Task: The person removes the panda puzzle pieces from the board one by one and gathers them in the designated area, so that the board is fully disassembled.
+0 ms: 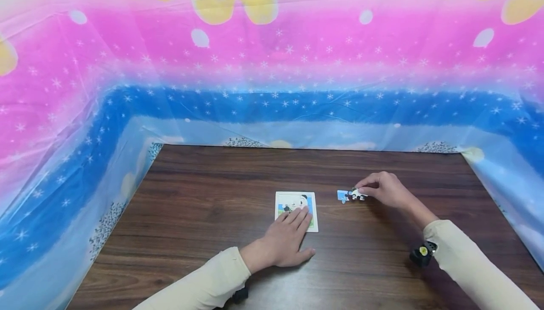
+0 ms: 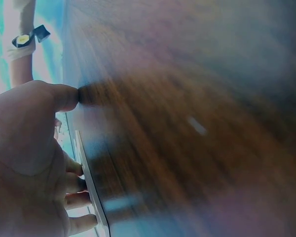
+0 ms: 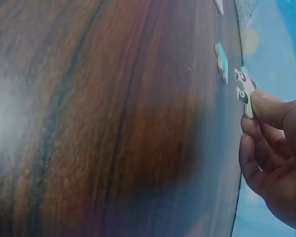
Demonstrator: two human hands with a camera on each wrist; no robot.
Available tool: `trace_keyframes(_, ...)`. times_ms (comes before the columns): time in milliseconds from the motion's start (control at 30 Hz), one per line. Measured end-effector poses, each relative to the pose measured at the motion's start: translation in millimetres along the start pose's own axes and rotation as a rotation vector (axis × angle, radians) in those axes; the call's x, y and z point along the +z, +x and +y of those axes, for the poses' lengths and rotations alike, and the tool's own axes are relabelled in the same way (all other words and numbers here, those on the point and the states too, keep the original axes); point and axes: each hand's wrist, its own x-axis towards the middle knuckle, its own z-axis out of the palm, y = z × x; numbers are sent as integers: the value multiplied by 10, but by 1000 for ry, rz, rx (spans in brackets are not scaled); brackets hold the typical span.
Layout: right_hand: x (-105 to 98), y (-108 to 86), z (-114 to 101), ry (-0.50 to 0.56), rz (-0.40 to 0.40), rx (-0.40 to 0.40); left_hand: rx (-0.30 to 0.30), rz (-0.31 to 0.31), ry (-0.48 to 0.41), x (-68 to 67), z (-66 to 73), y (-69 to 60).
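A white-bordered puzzle board [image 1: 315,211] with a panda picture lies flat on the table, a little right of centre in the head view. My left hand [image 1: 285,239] rests on its lower part, fingers straight and thumb spread on the wood, covering some of the picture. Right of the board, my right hand [image 1: 384,189] pinches a panda-face puzzle piece [image 3: 244,89] between thumb and fingers. In the right wrist view that piece is held above the table. A light blue puzzle piece [image 1: 342,196] lies on the table just left of the pinched one.
The dark wooden table [image 1: 204,182] is bordered at the back and sides by a pink and blue patterned cloth [image 1: 272,74]. Dark wrist cameras [image 1: 422,252] sit at both cream sleeves. A sliver of the board's corner shows at the top of the right wrist view.
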Motion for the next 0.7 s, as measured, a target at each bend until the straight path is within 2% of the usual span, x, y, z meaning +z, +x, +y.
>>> trace_keyframes(233, 8, -15, 92, -25, -4, 3, 3, 6, 7, 13, -1, 2)
trace_keyframes(700, 84, -12, 136, -47, -13, -3, 7, 4, -1, 24, 0, -5)
